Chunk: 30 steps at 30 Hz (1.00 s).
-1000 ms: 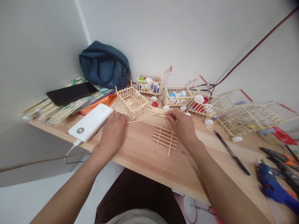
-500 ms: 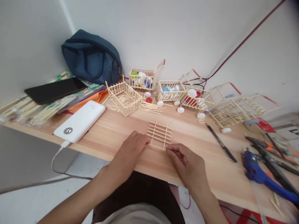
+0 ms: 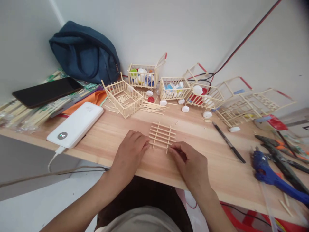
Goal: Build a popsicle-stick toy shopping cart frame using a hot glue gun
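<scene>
A small grid of thin wooden sticks lies flat on the wooden table. Several cross sticks rest over two longer uprights, whose near ends jut past the lowest cross stick. At the left end of that stick is my left hand, fingers closed together, the tips partly hidden. My right hand pinches at its other end, thumb against index finger, close to the right upright. Behind the grid, an open stick basket stands with loose sticks beside it.
Several stick-built carts, including one with bottle caps, line the wall. To the left are a white power bank, a phone and a blue bag. A pen, blue glue gun and pliers lie right.
The lowest cross stick has shifted away from me, closer to the others, and the uprights' ends now show below it. Both hands moved with it; the camera view shifted slightly.
</scene>
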Tool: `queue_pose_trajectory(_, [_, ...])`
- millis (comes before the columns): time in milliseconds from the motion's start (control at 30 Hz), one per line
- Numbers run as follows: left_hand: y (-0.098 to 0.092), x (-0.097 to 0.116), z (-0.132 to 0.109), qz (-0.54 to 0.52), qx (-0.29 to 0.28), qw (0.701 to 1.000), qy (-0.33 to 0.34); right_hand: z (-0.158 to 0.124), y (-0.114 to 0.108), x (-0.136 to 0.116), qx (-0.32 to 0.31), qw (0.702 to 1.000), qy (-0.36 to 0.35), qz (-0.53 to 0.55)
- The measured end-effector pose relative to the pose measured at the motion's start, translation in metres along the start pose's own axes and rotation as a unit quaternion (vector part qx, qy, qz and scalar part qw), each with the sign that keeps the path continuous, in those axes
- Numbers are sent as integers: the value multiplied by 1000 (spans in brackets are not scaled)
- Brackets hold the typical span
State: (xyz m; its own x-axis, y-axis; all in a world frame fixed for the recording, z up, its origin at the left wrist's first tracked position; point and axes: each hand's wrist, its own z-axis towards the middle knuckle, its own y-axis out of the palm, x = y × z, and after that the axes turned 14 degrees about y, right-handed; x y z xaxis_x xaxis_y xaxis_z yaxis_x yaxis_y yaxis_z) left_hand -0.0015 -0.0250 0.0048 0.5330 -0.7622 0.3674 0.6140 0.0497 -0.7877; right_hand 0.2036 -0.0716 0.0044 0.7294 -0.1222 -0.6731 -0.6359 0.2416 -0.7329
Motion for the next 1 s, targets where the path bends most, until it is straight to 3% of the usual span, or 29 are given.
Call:
queue_pose_trajectory(333, [4, -1, 1, 20, 2, 999, 28, -12, -15, 8, 23, 996, 81, 28])
queue_pose_trajectory(567, [5, -1, 2, 37, 4, 998, 48, -14, -10, 15, 25, 999, 42, 22])
queue_pose_trajectory(767, [-20, -12, 7, 64, 0, 996, -64, 0, -29, 20, 48, 997, 41, -35])
queue_pose_trajectory(900, [-40, -24, 28, 171, -84, 966, -176, 33, -48, 17, 49, 994, -60, -81])
queue_pose_trajectory(1000, [-46, -28, 46, 223, -151, 939, -214, 69, -51, -2, 13, 985, -121, -123])
